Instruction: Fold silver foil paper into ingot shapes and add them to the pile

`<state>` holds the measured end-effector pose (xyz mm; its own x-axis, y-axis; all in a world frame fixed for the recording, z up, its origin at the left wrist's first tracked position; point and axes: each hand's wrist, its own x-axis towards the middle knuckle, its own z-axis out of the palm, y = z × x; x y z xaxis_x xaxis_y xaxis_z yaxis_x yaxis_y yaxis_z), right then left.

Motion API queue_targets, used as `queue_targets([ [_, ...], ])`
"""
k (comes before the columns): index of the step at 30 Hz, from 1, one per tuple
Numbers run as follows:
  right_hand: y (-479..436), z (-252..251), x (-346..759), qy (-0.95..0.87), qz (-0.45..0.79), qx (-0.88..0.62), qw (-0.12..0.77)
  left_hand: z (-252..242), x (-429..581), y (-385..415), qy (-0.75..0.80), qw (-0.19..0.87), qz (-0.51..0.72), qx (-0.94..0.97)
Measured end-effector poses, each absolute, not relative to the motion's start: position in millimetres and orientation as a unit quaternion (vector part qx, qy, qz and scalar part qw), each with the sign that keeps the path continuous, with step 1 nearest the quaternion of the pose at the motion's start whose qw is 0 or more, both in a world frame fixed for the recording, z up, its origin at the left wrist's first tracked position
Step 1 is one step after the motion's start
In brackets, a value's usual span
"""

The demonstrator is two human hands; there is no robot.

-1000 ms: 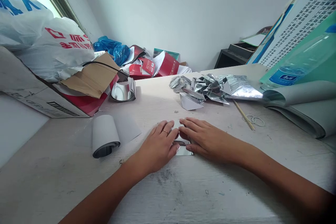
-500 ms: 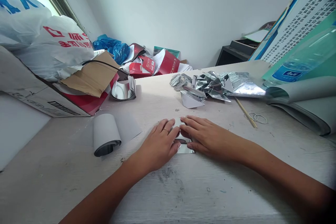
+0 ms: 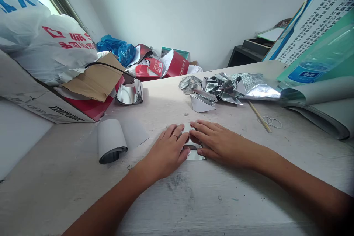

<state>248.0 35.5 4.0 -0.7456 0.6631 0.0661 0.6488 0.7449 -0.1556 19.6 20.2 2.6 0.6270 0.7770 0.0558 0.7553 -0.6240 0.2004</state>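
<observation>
A small piece of shiny silver mirror-like sheet (image 3: 195,154) lies on the pale wooden table (image 3: 155,206), mostly covered by my fingers. My left hand (image 3: 168,151) rests along its left side, fingers stretched out, with a ring on one finger. Across from it, my right hand (image 3: 217,140) lies with its fingers extended over the sheet's right side. The fingertips of both hands press on the sheet and nearly meet over its middle. Exactly how the sheet is folded beneath them is hidden.
Left of my hands stands a white roll (image 3: 111,140). Behind are a silver strip roll (image 3: 129,93) and crumpled silver pieces (image 3: 221,88). A wooden stick (image 3: 259,117), rubber bands (image 3: 273,122), rolled grey sheets (image 3: 326,97) and a plastic bottle (image 3: 306,72) lie right. A cardboard box (image 3: 52,103) borders the left.
Both hands keep almost the same place and pose on the silver sheet. The whole view has shifted very slightly.
</observation>
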Motion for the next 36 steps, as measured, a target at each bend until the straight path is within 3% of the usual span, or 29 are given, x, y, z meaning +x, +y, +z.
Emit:
queue_targets([
  [19,32.6,10.3,246.5,-0.927,0.088,-0.361,0.057,-2.4,19.5,20.1,0.416,0.075,0.109,0.900],
  [31,26.5,24.3,242.6,-0.891,0.189,-0.409,-0.045,-5.9,18.0,19.5,0.418,0.069,0.124,0.897],
  [36,27.8,25.9,243.5,-0.887,0.215,-0.407,-0.029,-9.2,17.3,19.7,0.421,0.062,0.132,0.895],
])
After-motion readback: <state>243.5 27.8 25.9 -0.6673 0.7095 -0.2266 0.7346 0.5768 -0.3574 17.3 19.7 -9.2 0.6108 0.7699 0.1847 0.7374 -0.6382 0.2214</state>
